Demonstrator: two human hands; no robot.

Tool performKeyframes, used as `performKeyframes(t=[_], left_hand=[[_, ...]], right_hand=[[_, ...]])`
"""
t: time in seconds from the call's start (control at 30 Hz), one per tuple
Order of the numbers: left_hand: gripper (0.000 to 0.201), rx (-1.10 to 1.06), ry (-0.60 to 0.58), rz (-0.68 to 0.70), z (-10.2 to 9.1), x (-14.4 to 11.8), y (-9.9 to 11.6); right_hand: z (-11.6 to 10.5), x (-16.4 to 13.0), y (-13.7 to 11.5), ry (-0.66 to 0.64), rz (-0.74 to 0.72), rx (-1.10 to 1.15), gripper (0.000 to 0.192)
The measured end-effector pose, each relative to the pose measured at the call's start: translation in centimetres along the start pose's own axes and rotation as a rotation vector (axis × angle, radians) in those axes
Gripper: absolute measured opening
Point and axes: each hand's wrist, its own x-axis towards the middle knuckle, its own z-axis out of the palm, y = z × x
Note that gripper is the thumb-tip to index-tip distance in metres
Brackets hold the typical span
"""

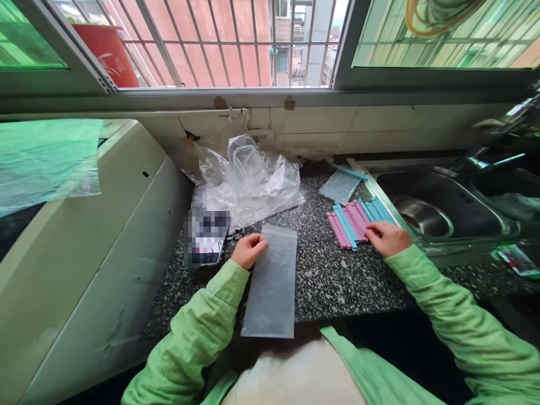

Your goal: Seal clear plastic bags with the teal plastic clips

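Observation:
My left hand [250,251] is closed in a pinch on the upper left edge of a clear plastic zip bag [272,287]. The bag hangs flat over the counter's front edge and looks empty. At the right, my right hand [387,238] has its fingertips together at the near end of a pink bag sealing clip [356,220]. This clip lies in a row of several pink and blue clips [345,225] on the counter. Behind the row is a small clear bag [340,185] with a blue clip [350,171] along its top.
Crumpled clear plastic [257,180] fills the back of the speckled counter [324,281]. A phone [206,239] lies left of my left hand. A steel sink [447,236] borders the clips on the right. A white appliance [113,253] stands at the left, below a barred window.

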Motion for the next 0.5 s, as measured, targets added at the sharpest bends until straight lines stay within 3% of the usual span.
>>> performKeyframes(t=[0.1,0.2,0.33,0.5], left_hand=[[0.029,-0.006,0.002,-0.008,-0.1,0.0,-0.1],[0.029,-0.010,0.000,-0.019,-0.2,0.1,-0.3],[0.029,0.000,-0.004,-0.019,-0.2,0.1,-0.5],[0.028,-0.006,-0.020,-0.036,-0.2,0.2,-0.6]], right_hand=[[0.7,-1.8,-2.3,-0.025,-0.107,-0.049,0.025],[1.6,-2.8,-3.6,-0.080,-0.093,-0.153,0.027],[3.0,-2.5,-4.0,-0.109,-0.019,-0.230,0.025],[4.0,-1.7,-3.2,-0.082,-0.034,-0.196,0.024]])
